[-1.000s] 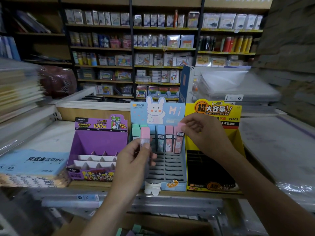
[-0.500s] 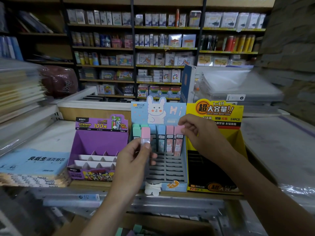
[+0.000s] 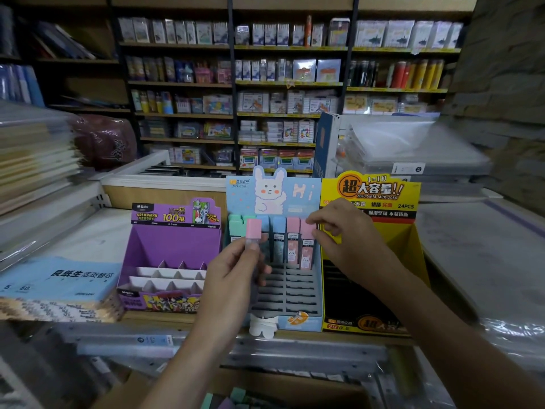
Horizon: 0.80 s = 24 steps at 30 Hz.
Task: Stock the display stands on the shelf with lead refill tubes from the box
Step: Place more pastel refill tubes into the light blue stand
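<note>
A light blue rabbit display stand (image 3: pixel 298 293) sits on the shelf between a purple stand (image 3: pixel 174 249) and a yellow stand (image 3: pixel 413 243). Its back row holds green, blue and pink lead refill tubes (image 3: pixel 278 240). My left hand (image 3: pixel 236 270) holds a pink-capped tube (image 3: pixel 253 231) upright in front of the stand's left side. My right hand (image 3: pixel 342 231) pinches the top of the rightmost pink tube (image 3: pixel 306 249) in the back row. A cardboard box (image 3: pixel 309 391) with more tubes shows at the bottom edge.
Stacked blue notebook packs (image 3: pixel 56 284) lie left of the purple stand. Plastic-wrapped folders (image 3: pixel 413 149) sit behind the yellow stand. Wrapped stock (image 3: pixel 486 261) fills the shelf on the right. Stocked shop shelves (image 3: pixel 283 84) stand far behind.
My right hand has shifted slightly left and down onto the rightmost pink tube's top. My left hand stays in place with its pink tube.
</note>
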### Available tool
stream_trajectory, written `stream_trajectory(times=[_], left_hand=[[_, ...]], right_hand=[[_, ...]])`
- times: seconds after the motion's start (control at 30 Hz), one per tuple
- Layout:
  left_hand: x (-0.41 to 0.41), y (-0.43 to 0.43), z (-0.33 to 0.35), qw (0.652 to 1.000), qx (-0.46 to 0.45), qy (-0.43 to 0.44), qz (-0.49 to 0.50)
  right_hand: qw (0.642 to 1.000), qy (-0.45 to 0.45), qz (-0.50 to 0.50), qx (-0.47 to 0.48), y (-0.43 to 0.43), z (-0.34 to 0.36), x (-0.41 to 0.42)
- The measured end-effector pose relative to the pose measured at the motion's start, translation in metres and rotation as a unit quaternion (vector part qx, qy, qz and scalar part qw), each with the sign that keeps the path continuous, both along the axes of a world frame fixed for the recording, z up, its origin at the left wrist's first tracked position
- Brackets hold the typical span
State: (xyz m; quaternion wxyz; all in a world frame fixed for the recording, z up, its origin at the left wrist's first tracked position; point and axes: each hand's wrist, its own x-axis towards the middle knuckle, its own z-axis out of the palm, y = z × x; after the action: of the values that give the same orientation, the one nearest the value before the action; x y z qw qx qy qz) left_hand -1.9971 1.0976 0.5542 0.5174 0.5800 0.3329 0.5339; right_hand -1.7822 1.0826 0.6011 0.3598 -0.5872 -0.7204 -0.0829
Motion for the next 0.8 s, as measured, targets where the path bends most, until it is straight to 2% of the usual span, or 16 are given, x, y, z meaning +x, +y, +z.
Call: stream_trajectory(times=[0.13,0.3,0.67,0.8], left_hand=[[0.003,0.001,0.004,0.999,-0.026,-0.027,-0.008],[0.007,0.006,0.005,0.998,-0.03,-0.051,-0.007],[0.022,0.004,0.009,0.998,0.052,-0.019,-0.027],[0.029,0.006,0.009,0.997,0.075,0.003,0.009]], right_hand=[[0.998,0.053,-0.016,0.021,-0.03,-0.005,0.0],[0.996,0.072,-0.048,-0.002,-0.074,-0.024,0.009],[0.991,-0.015,-0.132,-0.018,-0.111,-0.06,0.013],[0.989,-0.029,-0.143,-0.002,-0.111,-0.06,0.011]])
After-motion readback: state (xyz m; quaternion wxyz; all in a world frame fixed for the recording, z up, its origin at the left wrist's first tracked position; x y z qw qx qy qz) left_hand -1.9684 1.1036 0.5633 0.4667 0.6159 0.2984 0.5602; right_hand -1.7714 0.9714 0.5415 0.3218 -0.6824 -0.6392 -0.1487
